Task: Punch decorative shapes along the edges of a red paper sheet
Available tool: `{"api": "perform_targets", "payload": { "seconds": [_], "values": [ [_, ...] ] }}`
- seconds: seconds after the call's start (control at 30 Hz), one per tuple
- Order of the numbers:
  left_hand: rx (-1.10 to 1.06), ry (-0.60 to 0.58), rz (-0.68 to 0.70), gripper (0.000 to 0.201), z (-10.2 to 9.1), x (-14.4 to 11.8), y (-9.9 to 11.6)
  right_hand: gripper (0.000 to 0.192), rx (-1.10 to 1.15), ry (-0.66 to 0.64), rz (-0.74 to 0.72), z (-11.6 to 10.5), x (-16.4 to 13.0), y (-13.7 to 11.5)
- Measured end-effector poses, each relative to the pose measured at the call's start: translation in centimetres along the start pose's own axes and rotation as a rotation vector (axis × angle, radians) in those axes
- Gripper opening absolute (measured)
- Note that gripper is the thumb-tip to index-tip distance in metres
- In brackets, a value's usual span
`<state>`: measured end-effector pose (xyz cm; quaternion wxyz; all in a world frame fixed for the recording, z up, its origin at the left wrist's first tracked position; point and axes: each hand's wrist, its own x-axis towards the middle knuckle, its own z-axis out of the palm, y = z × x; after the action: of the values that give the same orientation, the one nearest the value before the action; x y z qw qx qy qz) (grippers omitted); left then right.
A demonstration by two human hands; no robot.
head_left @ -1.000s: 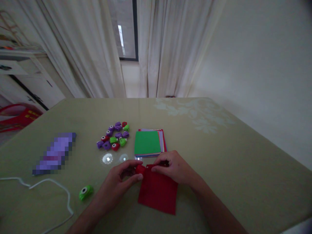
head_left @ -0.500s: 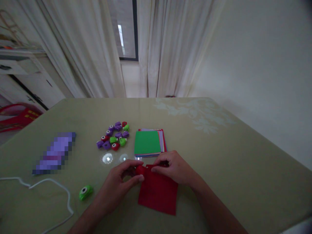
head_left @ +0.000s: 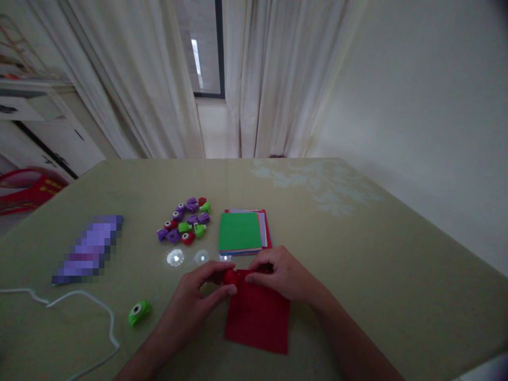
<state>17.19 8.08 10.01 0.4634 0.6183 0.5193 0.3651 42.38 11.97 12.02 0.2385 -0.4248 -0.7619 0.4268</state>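
Table (head_left: 357, 254): wide, covered in olive cloth with a pale floral print at the far side.

Curtains (head_left: 278, 79): white, hanging behind the table.

Red paper sheet (head_left: 257, 317): square, lying flat at the near edge. Judged light, thin and easily creased; best held by its far edge.

Paper stack (head_left: 240, 232): green sheet on top, just beyond the hands.

White cord (head_left: 79, 301): looping at the near left.

Left hand (head_left: 194, 301): fingers curled, thumb and forefinger pinching a small red punch (head_left: 229, 276) at the sheet's far left corner. The punch looks hard, smooth and light; a grip by its sides suits it.

Right hand (head_left: 283, 275): fingers pressed together, pinning the sheet's far edge.

Cluster of small punches (head_left: 184, 222): purple, green, red, left of the stack.

Lone green punch (head_left: 137, 312): near the cord.
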Motion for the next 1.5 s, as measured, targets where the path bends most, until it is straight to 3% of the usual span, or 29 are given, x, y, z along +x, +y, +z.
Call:
{"api": "perform_targets", "payload": {
  "seconds": [0.5,0.97,1.13,1.5],
  "values": [
    [-0.129,-0.132,-0.033,0.031,0.4,0.4,-0.9,0.017,0.088,-0.028,0.085,0.3,0.3,0.0],
    [0.268,-0.078,0.086,0.023,0.4,0.1,-0.5,0.015,0.033,-0.035,0.141,1.7,0.8,0.5],
    [0.286,-0.068,0.101,0.024,0.5,0.0,-0.8,0.011,-0.115,0.021,0.164,2.3,0.8,0.2],
    [0.269,-0.212,0.128,0.023,-1.2,0.4,-2.0,0.012,-0.092,-0.017,0.099,0.9,0.8,0.5]
  ]
}}
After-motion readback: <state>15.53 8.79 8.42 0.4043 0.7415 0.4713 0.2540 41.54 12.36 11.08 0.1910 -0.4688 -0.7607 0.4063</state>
